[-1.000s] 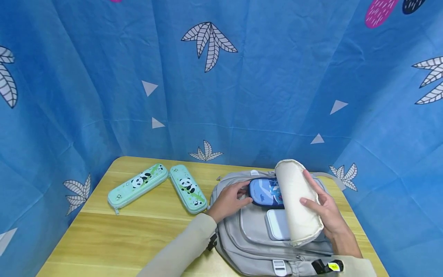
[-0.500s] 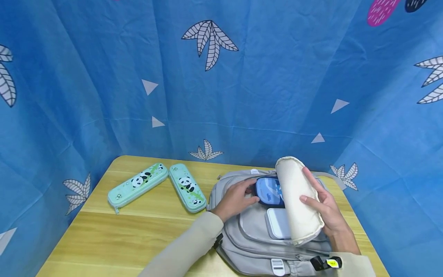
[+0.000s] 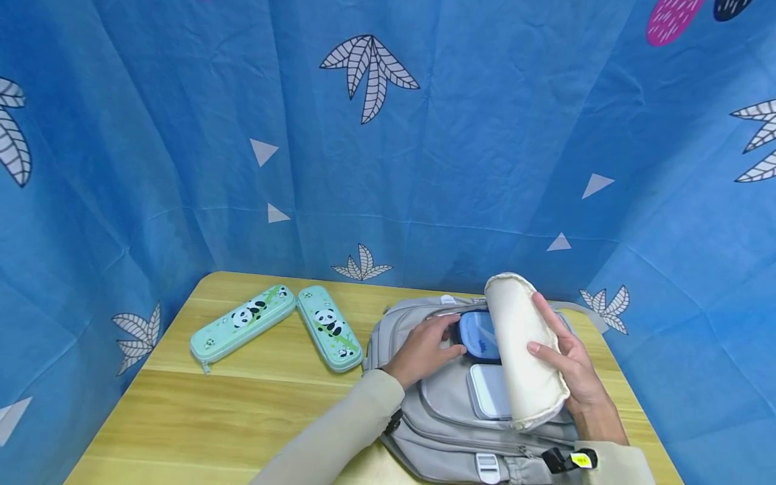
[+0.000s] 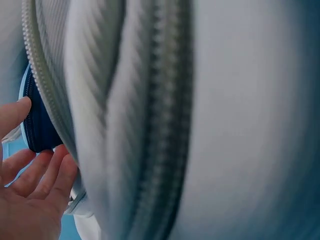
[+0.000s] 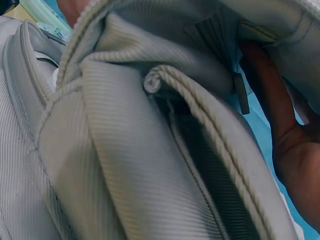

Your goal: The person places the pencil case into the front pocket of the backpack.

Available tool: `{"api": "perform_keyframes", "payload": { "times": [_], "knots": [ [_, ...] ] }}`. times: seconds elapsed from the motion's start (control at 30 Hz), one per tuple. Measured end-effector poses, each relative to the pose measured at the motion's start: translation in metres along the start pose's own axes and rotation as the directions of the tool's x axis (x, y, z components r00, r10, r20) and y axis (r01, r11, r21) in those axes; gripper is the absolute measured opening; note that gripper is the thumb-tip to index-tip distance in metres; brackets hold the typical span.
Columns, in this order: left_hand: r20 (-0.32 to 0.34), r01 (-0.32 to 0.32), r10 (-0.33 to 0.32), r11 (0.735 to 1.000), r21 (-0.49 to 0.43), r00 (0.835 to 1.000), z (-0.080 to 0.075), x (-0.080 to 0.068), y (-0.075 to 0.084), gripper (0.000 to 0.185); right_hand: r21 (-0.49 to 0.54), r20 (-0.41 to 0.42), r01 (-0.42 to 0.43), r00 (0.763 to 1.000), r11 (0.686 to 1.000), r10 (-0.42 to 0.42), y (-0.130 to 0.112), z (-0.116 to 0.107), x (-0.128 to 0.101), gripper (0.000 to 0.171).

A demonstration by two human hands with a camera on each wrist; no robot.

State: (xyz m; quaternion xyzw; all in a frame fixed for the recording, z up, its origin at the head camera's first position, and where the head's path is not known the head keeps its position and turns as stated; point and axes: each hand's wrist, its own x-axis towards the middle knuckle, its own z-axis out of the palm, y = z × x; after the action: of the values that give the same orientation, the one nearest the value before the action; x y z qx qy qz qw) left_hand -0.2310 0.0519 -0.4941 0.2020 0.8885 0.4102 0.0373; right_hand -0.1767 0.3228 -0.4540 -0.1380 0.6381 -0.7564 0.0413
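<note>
A grey backpack [image 3: 445, 387] lies on the table with its front flap [image 3: 524, 357] lifted, the cream inner side showing. My right hand [image 3: 572, 367] grips that flap, thumb on the cream side and fingers behind it. In the right wrist view, grey folds and zips fill most of the picture, with part of the right hand [image 5: 295, 155] at the edge. My left hand [image 3: 424, 347] holds the near end of a blue zipped pencil case [image 3: 479, 335] between thumb and fingers. The case's far end is hidden behind the flap. In the left wrist view its dark blue zipped side [image 4: 42, 122] shows.
A pale, white-topped case [image 3: 491, 391] lies on the backpack below the blue one, partly covered by the flap. Two mint green panda pencil cases [image 3: 242, 320] lie at the table's left. A blue printed curtain [image 3: 388, 168] surrounds the wooden table [image 3: 242, 417].
My left hand has moved right, sliding the blue pencil case farther under the flap, so less of it shows. The right hand keeps its grip on the flap almost unmoved.
</note>
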Motion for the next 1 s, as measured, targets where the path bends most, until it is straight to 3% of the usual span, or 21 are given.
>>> {"api": "perform_keyframes", "payload": {
  "times": [0.37,0.63,1.0],
  "knots": [
    [0.010,-0.010,0.010,1.000,0.023,1.000,0.004,0.002,0.003,0.066,0.050,0.045,0.006,0.999,0.999,-0.008,0.001,0.000,0.003,0.083],
    [-0.012,-0.106,0.108,0.988,0.115,0.994,0.002,0.001,0.001,0.062,0.042,0.018,-0.023,1.000,0.999,0.022,0.000,-0.002,0.002,0.083],
    [-0.043,-0.126,0.129,0.990,0.064,0.991,-0.008,-0.009,-0.012,0.054,0.051,0.016,-0.019,1.000,0.999,0.018,0.003,-0.007,-0.004,0.083]
  ]
}}
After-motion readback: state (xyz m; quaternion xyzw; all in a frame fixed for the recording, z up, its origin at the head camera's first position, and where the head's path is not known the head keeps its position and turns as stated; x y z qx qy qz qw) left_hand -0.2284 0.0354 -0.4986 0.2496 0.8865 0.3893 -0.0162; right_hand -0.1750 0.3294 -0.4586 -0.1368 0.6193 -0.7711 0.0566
